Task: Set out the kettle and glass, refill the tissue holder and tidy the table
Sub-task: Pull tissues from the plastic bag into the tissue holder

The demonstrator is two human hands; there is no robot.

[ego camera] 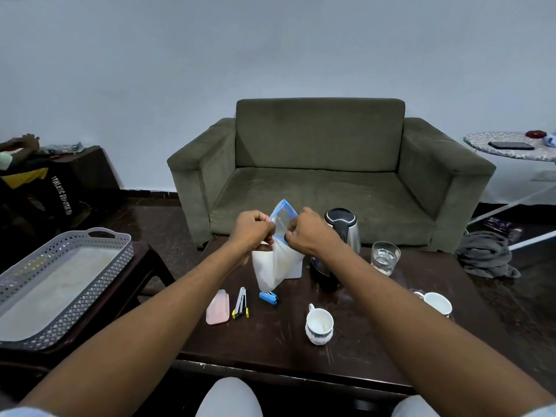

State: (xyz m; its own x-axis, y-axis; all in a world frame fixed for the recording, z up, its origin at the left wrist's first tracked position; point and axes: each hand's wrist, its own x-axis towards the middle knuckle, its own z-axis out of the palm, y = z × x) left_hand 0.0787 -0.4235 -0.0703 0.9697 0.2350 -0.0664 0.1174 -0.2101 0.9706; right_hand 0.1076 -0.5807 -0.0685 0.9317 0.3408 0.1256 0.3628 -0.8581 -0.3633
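Dark wooden worktop [376,341], scuffed, in front of an olive sofa [325,164].

Left hand [251,228]: closed, fingers pinching the left side of a clear tissue packet [278,257] with a blue-edged opening. Right hand [304,233]: closed likewise on the right side of that opening. Packet held between the two above the worktop's middle, white tissues sagging in its lower part.

Behind the packet, partly hidden: a white tissue holder [296,270] standing on the worktop.

Kettle [343,236], steel with black lid: near the far edge, just right of the right hand. Glass [385,258], clear: right of the kettle, apart from it.

Near the middle, in a row: pink case [218,307], stapler [240,303] with yellow ends, small blue clip [268,297].

White cup [319,325]: towards the near edge. Second white cup [437,303]: towards the right edge.

Grey perforated tray [114,251]: on a separate low stand left of the worktop.

Grey cloth [484,254]: heaped on the floor, right of the far corner.
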